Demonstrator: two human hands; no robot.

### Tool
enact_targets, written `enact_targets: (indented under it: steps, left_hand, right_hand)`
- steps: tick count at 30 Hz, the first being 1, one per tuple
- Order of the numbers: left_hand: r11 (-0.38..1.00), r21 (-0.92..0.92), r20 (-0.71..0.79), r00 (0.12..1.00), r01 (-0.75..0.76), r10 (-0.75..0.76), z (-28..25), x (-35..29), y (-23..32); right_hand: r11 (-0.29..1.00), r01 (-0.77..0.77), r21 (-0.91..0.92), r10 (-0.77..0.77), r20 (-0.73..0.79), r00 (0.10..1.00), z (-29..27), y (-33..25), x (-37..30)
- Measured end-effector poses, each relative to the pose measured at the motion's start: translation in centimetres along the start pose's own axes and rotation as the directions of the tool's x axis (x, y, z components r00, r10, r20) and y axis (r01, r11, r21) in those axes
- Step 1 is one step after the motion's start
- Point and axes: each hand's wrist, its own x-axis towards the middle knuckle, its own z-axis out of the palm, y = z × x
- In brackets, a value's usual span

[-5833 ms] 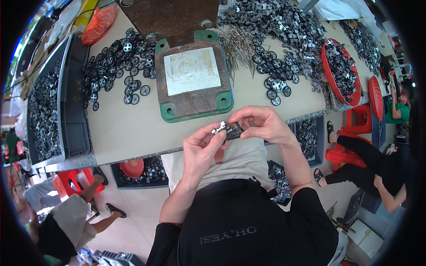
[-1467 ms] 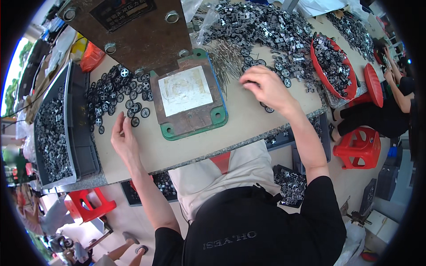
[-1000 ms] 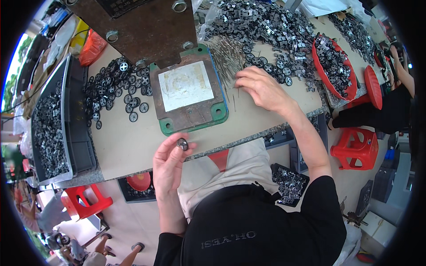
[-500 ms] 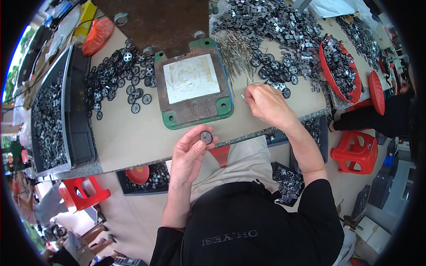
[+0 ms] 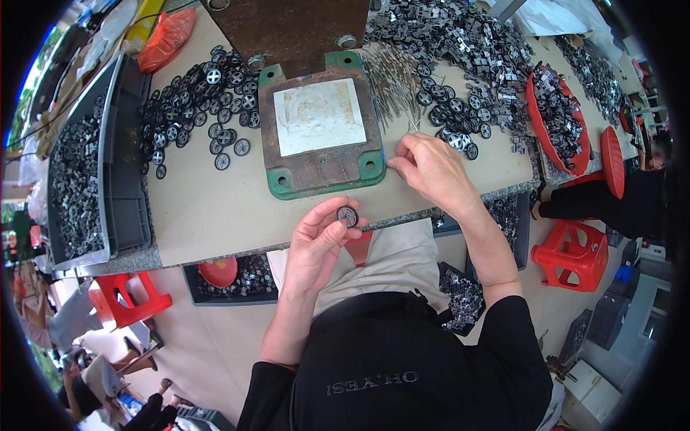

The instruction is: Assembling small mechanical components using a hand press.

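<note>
Between the thumb and fingers of my left hand (image 5: 316, 241) is a small black toy wheel (image 5: 347, 216) with a grey spoked hub, held up just off the table's front edge. My right hand (image 5: 435, 169) is closed in a pinch to the right of the press base. Its fingertips are at the near end of a heap of thin metal rods (image 5: 392, 82); what they grip, if anything, is hidden. The green and brown press base (image 5: 323, 171) with a pale pad (image 5: 320, 118) lies beyond both hands.
Loose wheels (image 5: 198, 108) lie left of the press, with a smaller group (image 5: 453, 111) to its right. Small dark parts (image 5: 453, 39) are heaped at the back. A grey bin (image 5: 126, 179) stands left, a red basin (image 5: 581, 154) of parts right. Red stools (image 5: 571, 255) flank me.
With the view shifted slightly, both hands keep nearly the same places. The wheel stays in my left hand. A short rod end seen earlier at my right fingertips no longer shows.
</note>
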Motion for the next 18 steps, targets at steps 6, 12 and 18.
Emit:
enact_targets:
  steps: [6,12,18]
  left_hand:
    - [1.000,0.010,-0.004,1.000,0.001,-0.001,0.1,0.0,0.0]
    - [1.000,0.023,-0.001,1.000,0.012,-0.012,0.2,-0.1,-0.1]
    - [1.000,0.002,0.001,1.000,0.007,-0.007,0.1,-0.3,0.0]
  right_hand:
    - [0.997,0.011,-0.081,-0.004,0.096,0.995,-0.1,0.1,-0.2]
    - [0.955,0.125,-0.268,-0.100,0.105,0.989,0.3,0.1,-0.2]
    - [0.998,0.064,-0.028,-0.064,0.019,0.998,-1.4,1.0,-0.5]
